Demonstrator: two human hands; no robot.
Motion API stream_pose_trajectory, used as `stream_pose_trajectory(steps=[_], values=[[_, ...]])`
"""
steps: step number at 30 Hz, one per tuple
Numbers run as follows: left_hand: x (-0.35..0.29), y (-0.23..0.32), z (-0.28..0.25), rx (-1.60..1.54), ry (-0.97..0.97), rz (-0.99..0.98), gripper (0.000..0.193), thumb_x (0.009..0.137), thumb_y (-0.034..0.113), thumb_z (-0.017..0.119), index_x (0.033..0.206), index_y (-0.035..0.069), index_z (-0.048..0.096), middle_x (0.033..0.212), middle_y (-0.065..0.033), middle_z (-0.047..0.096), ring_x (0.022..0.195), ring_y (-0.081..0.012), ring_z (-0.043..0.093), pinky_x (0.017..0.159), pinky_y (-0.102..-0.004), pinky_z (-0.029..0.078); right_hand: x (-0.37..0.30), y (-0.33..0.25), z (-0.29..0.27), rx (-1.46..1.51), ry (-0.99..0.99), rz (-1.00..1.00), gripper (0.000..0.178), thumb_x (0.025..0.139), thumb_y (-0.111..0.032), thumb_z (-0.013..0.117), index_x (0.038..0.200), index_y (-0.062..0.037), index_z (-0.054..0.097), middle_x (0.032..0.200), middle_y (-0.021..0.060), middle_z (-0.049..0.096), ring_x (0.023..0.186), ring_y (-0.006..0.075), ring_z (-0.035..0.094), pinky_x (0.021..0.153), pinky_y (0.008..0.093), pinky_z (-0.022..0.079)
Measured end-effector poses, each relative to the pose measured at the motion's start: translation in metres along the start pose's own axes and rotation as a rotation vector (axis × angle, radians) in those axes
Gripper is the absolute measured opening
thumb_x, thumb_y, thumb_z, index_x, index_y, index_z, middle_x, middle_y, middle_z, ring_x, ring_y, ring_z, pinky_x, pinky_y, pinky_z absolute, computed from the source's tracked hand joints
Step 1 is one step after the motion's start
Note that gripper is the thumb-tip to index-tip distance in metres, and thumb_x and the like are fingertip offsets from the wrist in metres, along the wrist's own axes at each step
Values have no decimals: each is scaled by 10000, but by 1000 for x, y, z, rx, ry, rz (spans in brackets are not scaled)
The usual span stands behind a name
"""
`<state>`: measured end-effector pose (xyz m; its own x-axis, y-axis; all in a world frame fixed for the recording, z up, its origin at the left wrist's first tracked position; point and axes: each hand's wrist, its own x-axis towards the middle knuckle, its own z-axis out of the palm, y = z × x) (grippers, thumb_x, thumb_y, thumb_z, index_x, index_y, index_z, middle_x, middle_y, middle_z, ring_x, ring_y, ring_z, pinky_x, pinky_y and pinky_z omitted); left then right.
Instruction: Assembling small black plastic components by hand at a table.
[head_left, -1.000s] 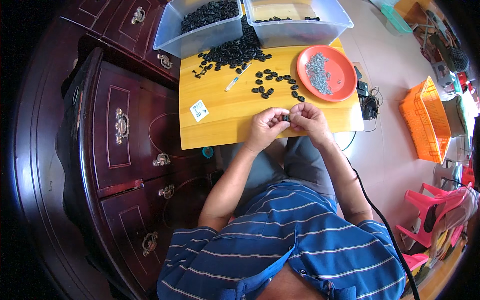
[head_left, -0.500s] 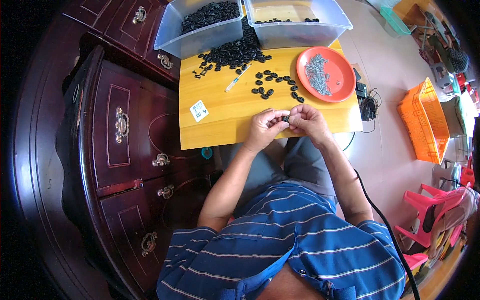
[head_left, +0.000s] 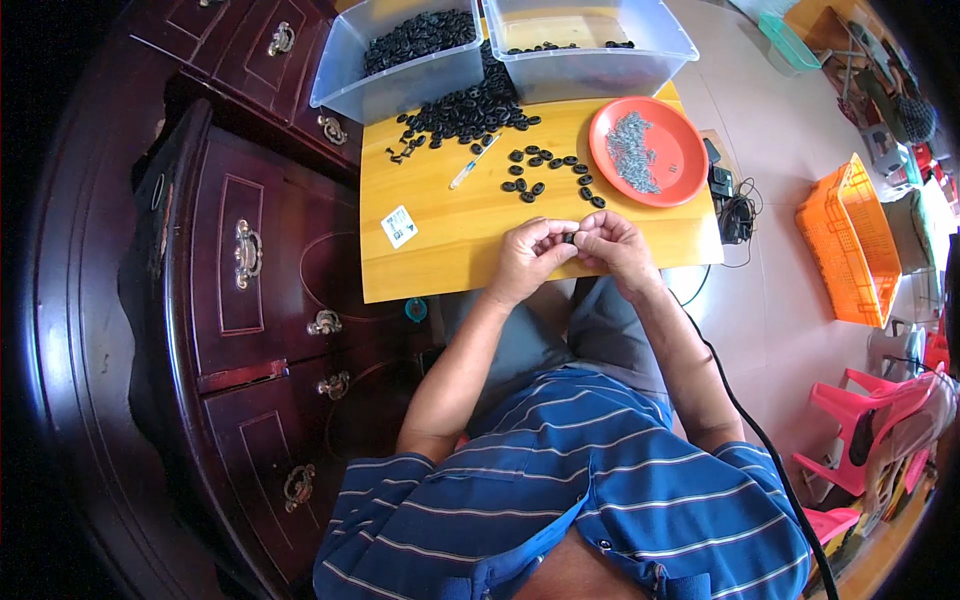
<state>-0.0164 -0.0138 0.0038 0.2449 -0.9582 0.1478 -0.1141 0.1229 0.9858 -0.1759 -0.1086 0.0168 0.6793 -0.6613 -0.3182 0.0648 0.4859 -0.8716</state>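
Above the near edge of the yellow table (head_left: pixel 440 265), my two hands meet around one small black oval part (head_left: pixel 570 238). My left hand (head_left: pixel 530 258) pinches it between thumb and fingers. The fingertips of my right hand (head_left: pixel 615 250) close on its other side; whether they also grip a tiny metal piece is hidden. Just beyond my hands lie several loose black oval parts (head_left: pixel 537 188) in a rough curve. To the right, an orange-red plate (head_left: pixel 690 185) holds many small silvery metal pieces (head_left: pixel 630 150).
A clear bin full of black parts (head_left: pixel 400 85) and a second clear bin (head_left: pixel 600 75) stand at the back, a black heap (head_left: pixel 465 115) before them. A thin pen-like stick (head_left: pixel 474 163) and white label (head_left: pixel 399 227) lie left. Dark drawers (head_left: pixel 240 330) flank the left; an orange crate (head_left: pixel 850 240), right.
My hands stay almost in place, with the fingers shifting slightly around the black oval part. The whole view has moved a little.
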Motion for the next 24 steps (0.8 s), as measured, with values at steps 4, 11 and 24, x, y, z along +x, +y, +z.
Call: stream_pose_trajectory(steps=[4,11,24], values=[[2,8,-4,91,-29,29,291,826,-13,736,1111,17,687,857,45,594,724,-22,540,665,-184,466,-4,-3,3,34,-6,-2,127,893,-89,716,963,-88,610,782,-16,660,667,56,604,629,194,506],[5,33,11,358,120,60,431,763,50,788,1167,50,640,830,-2,599,681,-59,560,620,-222,488,-2,5,5,188,26,-61,132,859,-66,726,920,-95,613,775,-26,658,630,41,565,587,178,442],[10,45,27,807,202,259,287,744,95,718,1023,58,661,908,-124,653,829,-336,657,707,-413,537,-4,9,17,336,152,-84,130,844,-60,716,917,-110,621,831,-38,637,680,37,522,649,181,425]])
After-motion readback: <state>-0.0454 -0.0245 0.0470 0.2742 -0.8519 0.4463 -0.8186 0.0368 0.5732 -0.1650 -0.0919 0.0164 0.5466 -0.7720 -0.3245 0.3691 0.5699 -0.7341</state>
